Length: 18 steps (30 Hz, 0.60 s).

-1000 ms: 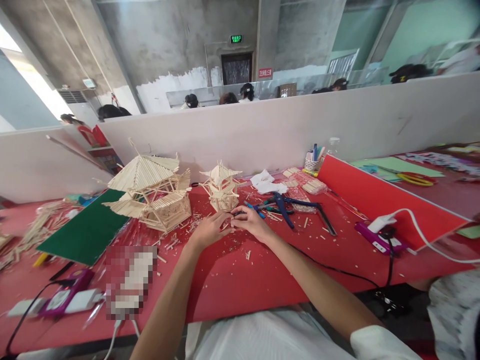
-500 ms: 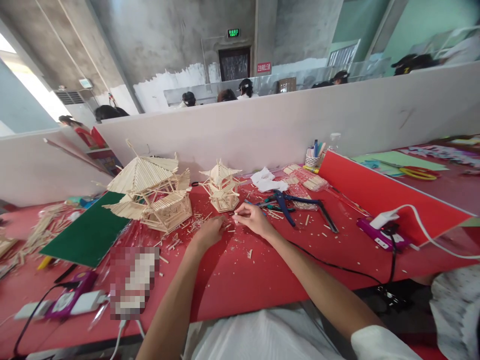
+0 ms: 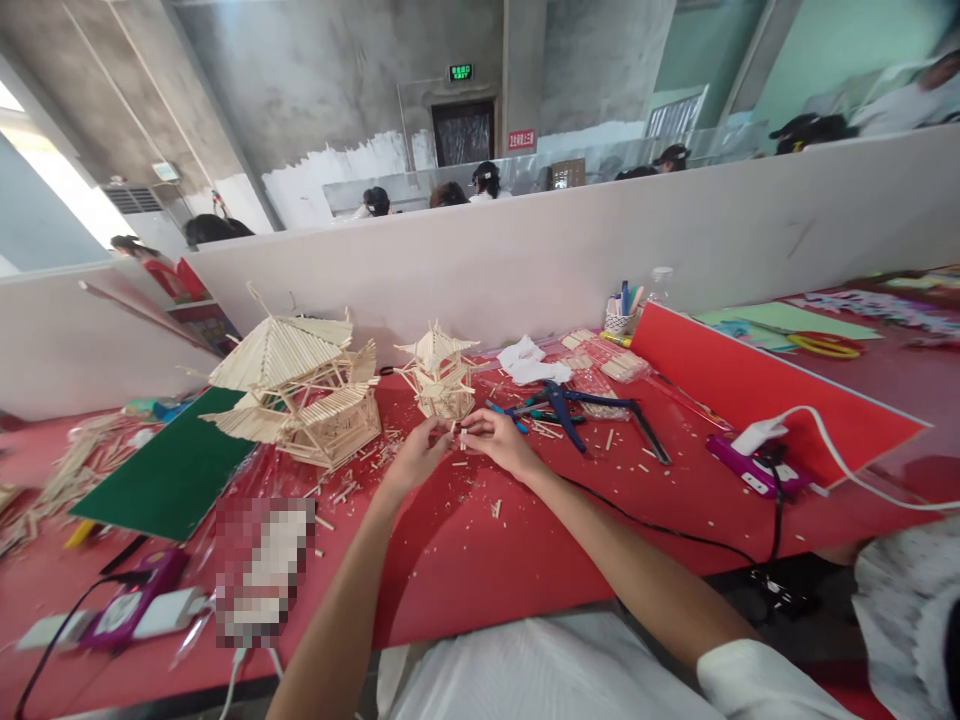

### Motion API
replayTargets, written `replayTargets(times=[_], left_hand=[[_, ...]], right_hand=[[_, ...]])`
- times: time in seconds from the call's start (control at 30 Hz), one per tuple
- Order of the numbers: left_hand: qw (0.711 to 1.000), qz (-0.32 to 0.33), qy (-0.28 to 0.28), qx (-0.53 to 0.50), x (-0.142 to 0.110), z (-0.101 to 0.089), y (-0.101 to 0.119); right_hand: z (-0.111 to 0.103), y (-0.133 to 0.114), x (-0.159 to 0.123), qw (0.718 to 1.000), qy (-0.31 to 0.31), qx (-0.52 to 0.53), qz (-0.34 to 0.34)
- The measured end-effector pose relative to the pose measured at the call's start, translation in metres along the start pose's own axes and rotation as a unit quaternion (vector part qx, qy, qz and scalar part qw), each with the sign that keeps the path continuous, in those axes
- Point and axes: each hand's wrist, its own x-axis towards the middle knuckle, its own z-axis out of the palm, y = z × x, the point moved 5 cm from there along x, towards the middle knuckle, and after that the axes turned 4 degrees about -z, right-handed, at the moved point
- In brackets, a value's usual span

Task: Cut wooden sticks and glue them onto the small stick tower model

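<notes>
My left hand point(image 3: 420, 455) is raised over the red table, its fingertips pinched on a small piece of wooden stick. Close beside it, my right hand point(image 3: 499, 440) pinches another short wooden stick piece point(image 3: 463, 434) between thumb and fingers. The two sets of fingertips almost meet; whether the pieces touch is too small to tell. Just behind the hands stands a small pavilion model point(image 3: 439, 372) made of sticks. To the left sits a larger stick pavilion model point(image 3: 300, 390) with a broad slatted roof. Loose stick bits point(image 3: 497, 508) lie around.
Blue-handled pliers point(image 3: 564, 415) lie right of my hands, near white tissue point(image 3: 529, 358) and bagged sticks point(image 3: 626, 366). A green board point(image 3: 165, 470) and purple power strip point(image 3: 135, 600) are left; a red board point(image 3: 757, 390) leans right. A white partition point(image 3: 525, 260) closes the back.
My left hand has lifted from the tabletop scraps and come up to my right hand, a small stick piece now at its fingertips. My right hand stays pinched. The view has shifted slightly.
</notes>
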Motion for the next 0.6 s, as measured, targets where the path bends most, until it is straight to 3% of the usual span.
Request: replayTargets(times=[0.23, 0.6], left_hand=[[0.996, -0.031, 0.054, -0.066, 0.0010, -0.0008, -0.0014], [0.996, -0.039, 0.049, -0.064, 0.0014, 0.0038, -0.0045]], right_hand=[[0.0013, -0.0038, 0.0002, 0.999, 0.004, -0.027, -0.029], [0.0007, 0.0017, 0.0002, 0.999, 0.023, 0.037, 0.002]])
